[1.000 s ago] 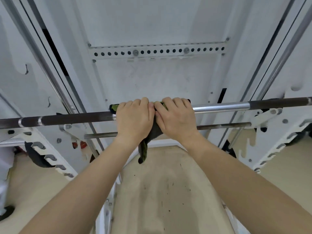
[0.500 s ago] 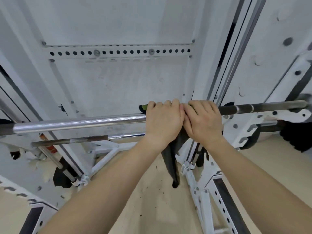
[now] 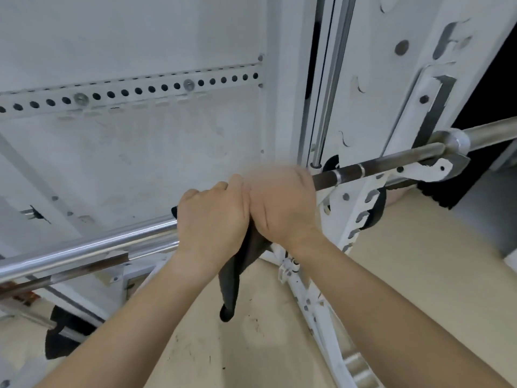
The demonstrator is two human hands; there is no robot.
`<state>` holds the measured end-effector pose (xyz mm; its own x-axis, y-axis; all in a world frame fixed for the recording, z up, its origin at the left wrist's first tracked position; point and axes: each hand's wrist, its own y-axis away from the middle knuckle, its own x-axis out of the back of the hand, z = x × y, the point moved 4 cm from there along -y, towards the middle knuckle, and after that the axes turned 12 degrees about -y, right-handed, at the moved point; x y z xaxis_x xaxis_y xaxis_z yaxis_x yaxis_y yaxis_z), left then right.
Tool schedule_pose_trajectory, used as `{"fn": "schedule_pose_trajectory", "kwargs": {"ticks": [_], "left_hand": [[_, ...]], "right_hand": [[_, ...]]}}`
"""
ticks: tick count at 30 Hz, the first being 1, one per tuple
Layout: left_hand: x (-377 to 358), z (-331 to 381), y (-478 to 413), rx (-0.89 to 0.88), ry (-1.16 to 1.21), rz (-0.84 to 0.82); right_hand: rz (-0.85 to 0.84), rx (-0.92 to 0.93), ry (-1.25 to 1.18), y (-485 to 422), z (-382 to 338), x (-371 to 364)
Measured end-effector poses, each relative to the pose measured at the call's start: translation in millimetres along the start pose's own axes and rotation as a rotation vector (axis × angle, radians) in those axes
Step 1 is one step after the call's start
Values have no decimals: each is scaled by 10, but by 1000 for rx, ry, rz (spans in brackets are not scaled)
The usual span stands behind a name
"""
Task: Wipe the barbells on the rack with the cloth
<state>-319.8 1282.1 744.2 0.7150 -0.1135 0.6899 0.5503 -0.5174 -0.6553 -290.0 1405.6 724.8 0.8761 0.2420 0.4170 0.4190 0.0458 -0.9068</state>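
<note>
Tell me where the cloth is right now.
In the head view, the dark cloth is at centre, wrapped over the barbell under the left hand and right hand, its loose end hanging down between the wrists.

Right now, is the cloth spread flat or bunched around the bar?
Bunched. The dark cloth is gripped around the barbell under the left hand and right hand, with a loose tail hanging below.

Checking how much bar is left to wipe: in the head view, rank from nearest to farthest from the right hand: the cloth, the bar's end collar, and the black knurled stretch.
1. cloth: under the right hand, tail hanging below.
2. black knurled stretch: just right of the hand.
3. end collar: far right, at the rack hook.
</note>
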Motion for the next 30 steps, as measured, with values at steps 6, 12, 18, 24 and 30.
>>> {"fn": "schedule_pose_trajectory", "kwargs": {"ticks": [6, 12, 18, 24, 30], "left_hand": [[-3, 903, -473, -46, 13, -19], [-19, 1847, -995, -106, 76, -146], [-62, 2383, -1403, -177, 174, -305], [51, 1804, -1158, -270, -2, -328], [80, 955, -708, -186, -57, -464]], "right_hand": [[33, 43, 46, 114, 968, 359], [12, 77, 79, 241, 2026, 760], [76, -110, 126, 304, 2464, 905], [196, -264, 66, 321, 1886, 699], [96, -349, -5, 201, 935, 357]]}}
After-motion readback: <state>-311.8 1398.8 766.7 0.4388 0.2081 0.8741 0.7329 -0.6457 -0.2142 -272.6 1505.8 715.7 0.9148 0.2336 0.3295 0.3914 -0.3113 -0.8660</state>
